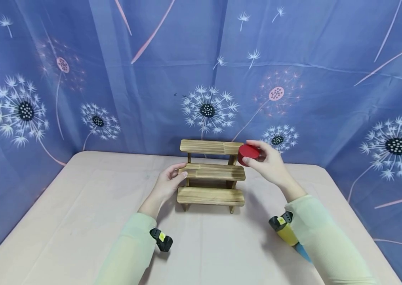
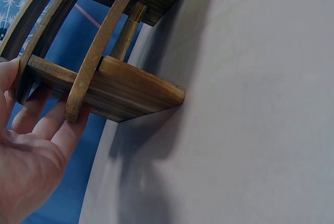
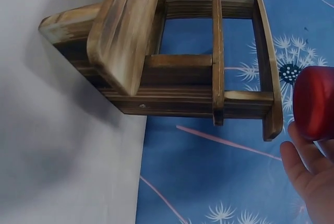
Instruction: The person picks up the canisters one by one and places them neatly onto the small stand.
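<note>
A small three-tier wooden step stand stands on the table in the head view. My left hand grips the left end of its middle shelf, with the thumb on top; in the left wrist view the fingers reach round the shelf end. My right hand holds a red, round, short cylinder between thumb and fingers, beside the right end of the top shelf. The right wrist view shows the red cylinder cut off at the edge, a gap apart from the stand.
The pale table cover runs back to a blue dandelion-print curtain. A yellow item and a blue one lie partly hidden under my right forearm. Black wrist cameras are strapped to both sleeves.
</note>
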`<state>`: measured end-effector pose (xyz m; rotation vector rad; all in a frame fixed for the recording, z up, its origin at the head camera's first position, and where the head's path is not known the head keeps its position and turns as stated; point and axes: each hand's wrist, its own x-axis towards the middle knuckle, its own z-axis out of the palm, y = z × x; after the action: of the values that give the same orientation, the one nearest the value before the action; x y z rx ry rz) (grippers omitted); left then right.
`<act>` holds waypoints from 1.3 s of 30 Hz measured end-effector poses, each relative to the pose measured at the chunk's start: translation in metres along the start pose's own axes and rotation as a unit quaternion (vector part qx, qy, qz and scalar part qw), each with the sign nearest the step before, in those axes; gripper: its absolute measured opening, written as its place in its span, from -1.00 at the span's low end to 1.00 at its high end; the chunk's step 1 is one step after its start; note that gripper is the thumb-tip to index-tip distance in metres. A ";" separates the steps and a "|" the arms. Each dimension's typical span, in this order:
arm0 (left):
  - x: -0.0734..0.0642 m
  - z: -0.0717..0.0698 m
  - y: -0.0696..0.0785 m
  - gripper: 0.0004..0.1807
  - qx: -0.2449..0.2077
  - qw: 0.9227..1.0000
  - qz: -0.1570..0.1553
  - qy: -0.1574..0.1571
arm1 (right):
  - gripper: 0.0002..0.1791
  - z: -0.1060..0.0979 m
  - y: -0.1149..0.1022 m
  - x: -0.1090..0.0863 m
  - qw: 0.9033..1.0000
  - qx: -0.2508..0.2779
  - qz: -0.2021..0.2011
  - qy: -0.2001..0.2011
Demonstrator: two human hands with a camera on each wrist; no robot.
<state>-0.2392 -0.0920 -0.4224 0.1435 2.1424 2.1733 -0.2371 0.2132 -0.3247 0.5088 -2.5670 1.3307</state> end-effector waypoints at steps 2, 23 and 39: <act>0.000 0.000 0.000 -0.56 0.000 1.000 0.000 0.000 | -0.41 0.002 0.000 0.001 1.000 0.002 -0.004 0.002; 0.000 0.000 -0.001 -0.56 0.011 1.000 0.011 0.007 | -0.43 0.017 -0.007 0.016 1.000 0.009 -0.011 -0.011; 0.000 0.001 -0.001 -0.58 0.013 1.000 0.012 0.015 | -0.42 0.030 -0.023 0.028 0.999 0.027 -0.016 -0.035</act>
<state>-0.2386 -0.0909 -0.4230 0.1397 2.1971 2.1753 -0.2542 0.1706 -0.3155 0.6137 -2.5721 1.3997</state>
